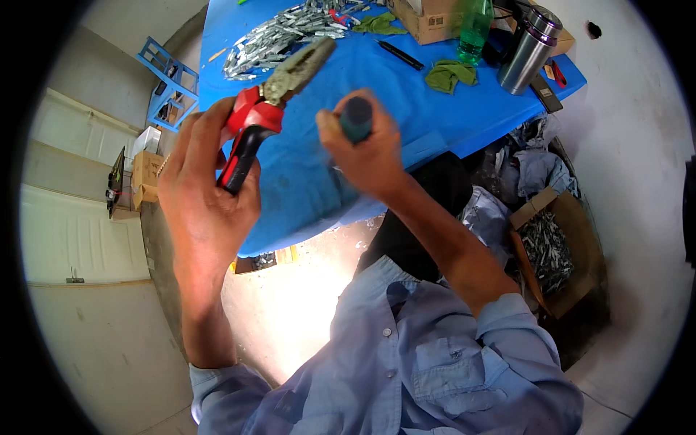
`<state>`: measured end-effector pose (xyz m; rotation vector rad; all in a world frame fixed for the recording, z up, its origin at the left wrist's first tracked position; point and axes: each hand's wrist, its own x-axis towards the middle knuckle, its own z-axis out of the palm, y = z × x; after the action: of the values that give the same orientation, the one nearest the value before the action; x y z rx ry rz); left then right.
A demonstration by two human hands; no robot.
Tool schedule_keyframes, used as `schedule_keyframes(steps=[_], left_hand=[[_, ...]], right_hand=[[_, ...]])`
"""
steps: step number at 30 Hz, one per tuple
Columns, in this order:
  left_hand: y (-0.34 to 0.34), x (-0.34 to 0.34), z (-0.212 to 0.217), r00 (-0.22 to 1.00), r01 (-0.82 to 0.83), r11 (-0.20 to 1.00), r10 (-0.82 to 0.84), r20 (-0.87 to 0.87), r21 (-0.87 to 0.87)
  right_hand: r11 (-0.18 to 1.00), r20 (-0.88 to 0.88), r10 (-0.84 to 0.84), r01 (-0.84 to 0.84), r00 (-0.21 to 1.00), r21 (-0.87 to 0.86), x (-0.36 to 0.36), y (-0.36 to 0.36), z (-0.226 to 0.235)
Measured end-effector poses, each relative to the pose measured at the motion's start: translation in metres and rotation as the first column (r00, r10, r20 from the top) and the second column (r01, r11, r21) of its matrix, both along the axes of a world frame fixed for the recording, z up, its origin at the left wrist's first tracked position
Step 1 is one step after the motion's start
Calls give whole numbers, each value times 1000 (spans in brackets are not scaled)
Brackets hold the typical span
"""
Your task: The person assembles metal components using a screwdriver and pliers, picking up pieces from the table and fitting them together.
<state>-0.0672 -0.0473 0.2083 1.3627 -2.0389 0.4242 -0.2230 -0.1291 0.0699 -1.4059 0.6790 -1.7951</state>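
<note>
Raised over the blue-covered table (290, 206), my left hand (199, 167) is closed round a pair of pliers (255, 127) with red and black handles. Their worn metal jaws point up and to the right. To the right of them, my right hand (377, 159), smeared by motion, is wrapped round a dark green tool handle (357, 119) whose round end faces me. The rest of that tool is hidden behind the fist. Beyond the pliers lies a heap of slim silvery metal pieces (279, 42), with a small red and blue item at its right side.
On the table's far right are a green bottle (473, 40), a steel thermos (529, 54), a cardboard box (428, 25), a green cloth (449, 76) and a black pen-like thing (400, 55). An open carton of metal pieces (547, 250) stands at lower right. A blue chair (168, 90) is left.
</note>
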Motion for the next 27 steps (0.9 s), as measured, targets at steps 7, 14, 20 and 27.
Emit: schedule_keyframes(steps=[7, 14, 20, 27], left_hand=[[5, 59, -101, 929, -177, 873, 300, -215, 454], [3, 76, -193, 869, -459, 756, 492, 56, 467], [7, 81, -206, 886, -454, 799, 453, 104, 395], [20, 66, -209, 922, -383, 894, 384, 43, 232]], right_hand=[[972, 553, -91, -46, 828, 229, -42, -9, 22], [954, 670, -237, 37, 703, 299, -94, -18, 1], [925, 726, -309, 19, 614, 378, -103, -39, -33], [726, 110, -385, 227, 916, 650, -89, -33, -67]])
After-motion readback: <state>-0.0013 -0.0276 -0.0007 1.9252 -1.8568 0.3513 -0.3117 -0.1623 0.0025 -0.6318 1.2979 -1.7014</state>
